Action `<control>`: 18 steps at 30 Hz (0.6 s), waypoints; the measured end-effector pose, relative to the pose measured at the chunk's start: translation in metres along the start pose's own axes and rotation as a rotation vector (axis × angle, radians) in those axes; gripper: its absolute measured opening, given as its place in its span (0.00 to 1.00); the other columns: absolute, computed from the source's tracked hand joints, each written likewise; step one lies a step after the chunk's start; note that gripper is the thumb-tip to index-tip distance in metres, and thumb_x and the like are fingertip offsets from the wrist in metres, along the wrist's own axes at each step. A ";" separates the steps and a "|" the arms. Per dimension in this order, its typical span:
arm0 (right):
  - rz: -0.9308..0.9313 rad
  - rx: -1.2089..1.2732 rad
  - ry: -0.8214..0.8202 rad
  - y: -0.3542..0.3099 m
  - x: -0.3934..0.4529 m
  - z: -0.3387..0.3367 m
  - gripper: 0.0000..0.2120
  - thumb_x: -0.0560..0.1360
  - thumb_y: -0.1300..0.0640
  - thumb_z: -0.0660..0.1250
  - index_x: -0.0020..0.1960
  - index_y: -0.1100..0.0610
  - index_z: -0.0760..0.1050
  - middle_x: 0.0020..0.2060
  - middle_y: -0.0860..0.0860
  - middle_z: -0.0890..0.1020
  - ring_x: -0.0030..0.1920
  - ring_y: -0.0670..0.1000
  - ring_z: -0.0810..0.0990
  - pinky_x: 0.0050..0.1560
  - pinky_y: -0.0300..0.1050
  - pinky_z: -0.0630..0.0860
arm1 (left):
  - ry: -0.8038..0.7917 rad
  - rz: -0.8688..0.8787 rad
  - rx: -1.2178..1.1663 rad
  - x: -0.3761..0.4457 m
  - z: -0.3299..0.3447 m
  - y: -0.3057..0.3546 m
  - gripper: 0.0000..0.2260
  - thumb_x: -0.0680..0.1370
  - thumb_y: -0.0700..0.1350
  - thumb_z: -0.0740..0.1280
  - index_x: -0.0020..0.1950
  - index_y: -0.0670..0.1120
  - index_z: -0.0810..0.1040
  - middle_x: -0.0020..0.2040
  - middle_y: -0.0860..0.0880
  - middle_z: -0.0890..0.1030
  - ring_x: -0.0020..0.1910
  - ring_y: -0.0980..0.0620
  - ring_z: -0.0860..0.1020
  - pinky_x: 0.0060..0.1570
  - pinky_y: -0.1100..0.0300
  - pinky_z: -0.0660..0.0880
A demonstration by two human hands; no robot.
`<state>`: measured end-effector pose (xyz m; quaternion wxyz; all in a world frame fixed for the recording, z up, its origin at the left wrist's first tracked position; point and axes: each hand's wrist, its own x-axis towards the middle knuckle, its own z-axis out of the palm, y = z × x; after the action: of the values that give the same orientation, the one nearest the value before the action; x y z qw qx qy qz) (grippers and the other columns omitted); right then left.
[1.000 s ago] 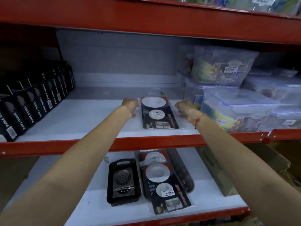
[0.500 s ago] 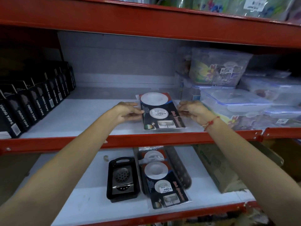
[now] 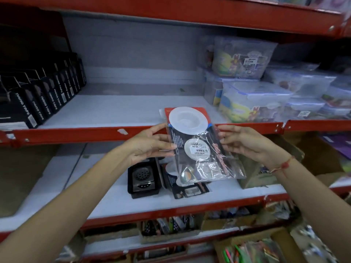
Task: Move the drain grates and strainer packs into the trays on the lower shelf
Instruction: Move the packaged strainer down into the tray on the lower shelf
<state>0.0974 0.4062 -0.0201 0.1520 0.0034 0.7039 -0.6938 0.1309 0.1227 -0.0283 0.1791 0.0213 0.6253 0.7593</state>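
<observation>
A strainer pack (image 3: 197,147), a dark card with white round strainers in clear plastic, hangs in the air in front of the red shelf beam. My left hand (image 3: 150,145) grips its left edge and my right hand (image 3: 245,143) grips its right edge. Below it, on the lower shelf (image 3: 79,183), a black tray (image 3: 143,178) holds a metal drain grate (image 3: 142,176). To the right of that tray lies another strainer pack (image 3: 188,188), partly hidden by the held pack.
Black tape boxes (image 3: 38,99) line the left of the upper shelf. Clear plastic containers (image 3: 256,99) are stacked at its right. A cardboard box (image 3: 266,168) stands on the lower shelf at the right. Mixed goods fill the bottom shelf.
Both hands took the strainer pack off the upper shelf and drew it toward me and down, so it now hangs over the lower shelf.
</observation>
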 end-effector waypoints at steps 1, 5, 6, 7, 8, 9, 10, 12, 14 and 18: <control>0.004 0.001 -0.005 0.004 -0.007 -0.002 0.23 0.71 0.76 0.63 0.61 0.56 0.75 0.40 0.48 0.82 0.39 0.45 0.82 0.39 0.37 0.80 | -0.007 -0.001 0.001 -0.006 0.004 -0.006 0.37 0.70 0.25 0.68 0.74 0.51 0.65 0.43 0.49 0.83 0.39 0.52 0.84 0.41 0.56 0.83; 0.033 0.019 -0.032 0.027 -0.030 -0.009 0.24 0.71 0.75 0.64 0.63 0.57 0.73 0.44 0.50 0.81 0.39 0.45 0.83 0.38 0.37 0.81 | 0.000 -0.016 -0.004 -0.025 0.012 -0.030 0.39 0.70 0.25 0.68 0.74 0.53 0.65 0.52 0.46 0.78 0.40 0.52 0.84 0.41 0.55 0.83; 0.041 0.024 -0.034 0.033 -0.033 -0.011 0.25 0.71 0.76 0.64 0.64 0.57 0.73 0.46 0.50 0.81 0.39 0.45 0.83 0.38 0.38 0.81 | 0.001 -0.025 -0.009 -0.029 0.013 -0.036 0.39 0.70 0.24 0.68 0.74 0.53 0.65 0.53 0.46 0.77 0.40 0.52 0.84 0.42 0.55 0.83; 0.050 0.028 -0.038 0.040 -0.036 -0.013 0.25 0.72 0.76 0.64 0.64 0.58 0.73 0.46 0.51 0.80 0.39 0.46 0.83 0.39 0.38 0.82 | 0.002 -0.038 -0.015 -0.032 0.015 -0.042 0.39 0.69 0.24 0.69 0.74 0.53 0.66 0.52 0.46 0.77 0.41 0.51 0.84 0.42 0.54 0.83; 0.059 0.030 -0.043 0.047 -0.038 -0.014 0.25 0.72 0.76 0.64 0.65 0.58 0.73 0.48 0.52 0.79 0.40 0.47 0.83 0.40 0.39 0.82 | 0.001 -0.051 -0.017 -0.035 0.015 -0.048 0.39 0.69 0.24 0.69 0.74 0.53 0.66 0.53 0.46 0.76 0.41 0.51 0.84 0.41 0.54 0.83; 0.072 0.029 -0.049 0.054 -0.039 -0.015 0.25 0.72 0.76 0.64 0.66 0.59 0.72 0.50 0.53 0.78 0.42 0.48 0.83 0.43 0.40 0.82 | 0.000 -0.066 -0.021 -0.036 0.015 -0.055 0.39 0.69 0.24 0.69 0.74 0.54 0.66 0.53 0.46 0.76 0.41 0.50 0.84 0.41 0.54 0.83; 0.085 0.026 -0.047 0.061 -0.041 -0.016 0.26 0.72 0.76 0.64 0.66 0.58 0.72 0.52 0.55 0.76 0.44 0.49 0.82 0.45 0.41 0.82 | 0.003 -0.081 -0.026 -0.038 0.014 -0.062 0.39 0.69 0.24 0.69 0.73 0.54 0.66 0.53 0.47 0.75 0.42 0.50 0.84 0.41 0.54 0.83; 0.107 0.013 -0.041 0.076 -0.043 -0.018 0.26 0.72 0.76 0.64 0.66 0.59 0.72 0.55 0.56 0.75 0.45 0.50 0.82 0.49 0.42 0.82 | 0.007 -0.107 -0.031 -0.040 0.013 -0.076 0.40 0.69 0.25 0.70 0.74 0.54 0.66 0.52 0.48 0.75 0.42 0.50 0.84 0.41 0.55 0.83; 0.130 -0.002 -0.046 0.090 -0.044 -0.020 0.26 0.71 0.77 0.63 0.66 0.59 0.72 0.53 0.55 0.76 0.44 0.50 0.82 0.49 0.42 0.82 | 0.001 -0.131 -0.032 -0.042 0.014 -0.091 0.41 0.68 0.25 0.70 0.75 0.54 0.65 0.52 0.48 0.76 0.41 0.50 0.84 0.40 0.56 0.83; 0.191 -0.025 -0.025 0.111 -0.043 -0.020 0.23 0.72 0.77 0.63 0.59 0.57 0.75 0.46 0.51 0.78 0.40 0.48 0.84 0.42 0.39 0.82 | 0.013 -0.201 -0.035 -0.034 0.012 -0.116 0.40 0.69 0.25 0.70 0.74 0.53 0.64 0.52 0.48 0.79 0.42 0.50 0.85 0.40 0.56 0.83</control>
<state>0.1584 0.4383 -0.1189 0.2263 0.0598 0.7070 -0.6673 0.1941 0.1420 -0.1303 0.2506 -0.0498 0.6120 0.7485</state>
